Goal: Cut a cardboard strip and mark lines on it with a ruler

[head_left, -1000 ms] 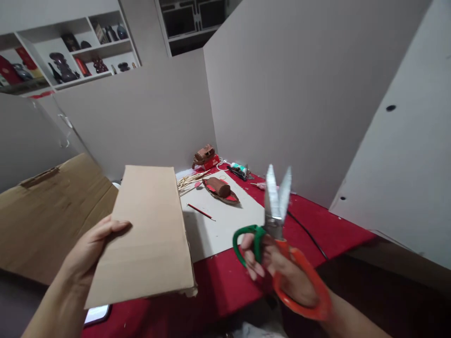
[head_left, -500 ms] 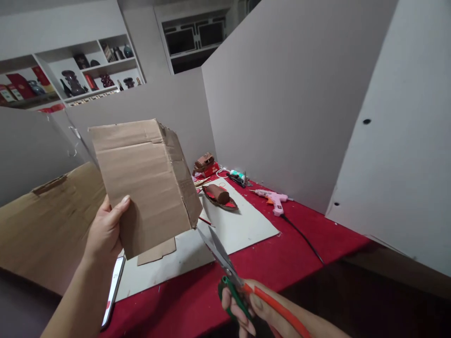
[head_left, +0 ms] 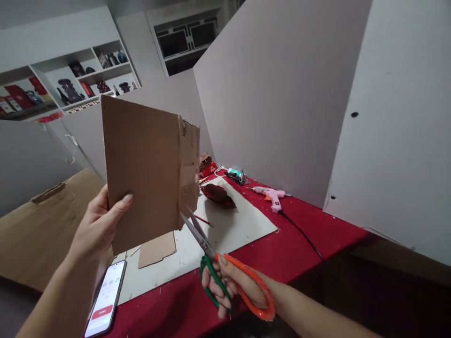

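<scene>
A folded piece of brown cardboard [head_left: 144, 173] is held up over the table by my left hand [head_left: 102, 223], thumb on the near face and fingers behind its lower left edge. My right hand [head_left: 232, 281] has its fingers through the green and orange handles of the scissors [head_left: 204, 244]. The scissor blades are parted, and their tips are at the lower right fold of the cardboard. A flat cardboard piece [head_left: 157, 249] lies below on the white sheet [head_left: 192, 263].
A phone [head_left: 106, 298] showing a timer lies at the front left. A pink glue gun [head_left: 271, 197] with a black cord rests on the red cloth [head_left: 299, 234]. Behind the scissors are a pencil [head_left: 203, 220] and a brown and red object [head_left: 217, 195]. Grey panels stand around.
The cardboard has turned, showing a different, smoother face and a printed side flap. My right hand has moved left and up with the scissors, bringing the blades to the cardboard's fold.
</scene>
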### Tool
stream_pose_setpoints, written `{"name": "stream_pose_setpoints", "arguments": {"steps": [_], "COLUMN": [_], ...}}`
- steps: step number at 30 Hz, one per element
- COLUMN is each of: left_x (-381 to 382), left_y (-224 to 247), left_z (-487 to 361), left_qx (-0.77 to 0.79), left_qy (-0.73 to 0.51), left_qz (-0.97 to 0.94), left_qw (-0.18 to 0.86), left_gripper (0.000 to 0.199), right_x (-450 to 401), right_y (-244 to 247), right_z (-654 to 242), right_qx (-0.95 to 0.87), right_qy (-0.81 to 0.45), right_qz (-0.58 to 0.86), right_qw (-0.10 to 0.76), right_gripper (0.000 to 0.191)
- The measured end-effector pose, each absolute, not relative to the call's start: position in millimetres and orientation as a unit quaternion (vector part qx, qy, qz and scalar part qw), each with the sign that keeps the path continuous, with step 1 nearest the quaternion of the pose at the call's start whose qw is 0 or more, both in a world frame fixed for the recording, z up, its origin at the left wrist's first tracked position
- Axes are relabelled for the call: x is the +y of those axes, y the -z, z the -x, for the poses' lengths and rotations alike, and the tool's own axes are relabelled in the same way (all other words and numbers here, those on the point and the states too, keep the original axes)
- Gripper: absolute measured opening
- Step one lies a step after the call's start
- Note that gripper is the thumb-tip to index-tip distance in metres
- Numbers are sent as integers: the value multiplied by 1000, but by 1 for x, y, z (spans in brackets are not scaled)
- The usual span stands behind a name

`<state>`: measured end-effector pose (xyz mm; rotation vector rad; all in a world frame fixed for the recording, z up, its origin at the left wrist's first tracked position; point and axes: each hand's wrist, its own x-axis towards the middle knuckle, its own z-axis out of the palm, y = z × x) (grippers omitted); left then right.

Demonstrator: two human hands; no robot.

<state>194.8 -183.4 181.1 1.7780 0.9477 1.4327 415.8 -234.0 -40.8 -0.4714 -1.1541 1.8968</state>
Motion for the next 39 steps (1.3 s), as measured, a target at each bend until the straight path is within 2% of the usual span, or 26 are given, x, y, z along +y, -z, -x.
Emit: {"name": "stream_pose_setpoints", "arguments": {"steps": [6, 12, 16, 18, 21, 23, 26, 30, 35, 39], "left_x": [-194, -205, -219, -222, -215, -205, -193, -190, -194, -197], "left_y": [-188, -189, -193, -199, -212, -220, -228, -231, -219, -195], "left_z": [-193, -197, -204, -209, -212, -211, -210, -214, -207, -183], "left_qx": [372, 377, 384, 371, 378, 396, 410, 410, 443, 455], "left_qy": [-509, -523, -415, -386, -458, -483, -445, -432, -505, -540], "left_qz": [-735, -732, -814, -838, -791, -758, -761, -754, -656, -612], "left_qw": [251, 223, 133, 109, 147, 187, 232, 278, 344, 357], "left_gripper": [27, 29, 21, 19, 23, 29, 40, 43, 50, 55], "right_x": [-226, -218, -213, -213, -212, -209, -202, -197, -196, -192], "right_y": [37, 30, 28, 26, 24, 24, 24, 16, -3, -3], "right_z": [-398, -384, -379, -374, -364, -360, -358, -360, -362, -367], "right_qx": [-463, -486, -558, -577, -525, -482, -457, -459, -448, -481], "right_qy": [-754, -701, -666, -640, -655, -703, -740, -730, -710, -684], "right_qz": [179, 263, 269, 263, 240, 213, 207, 201, 212, 265], "right_qw": [430, 451, 414, 434, 488, 477, 448, 465, 500, 481], "right_gripper": [76, 76, 76, 77, 79, 81, 81, 79, 82, 75]}}
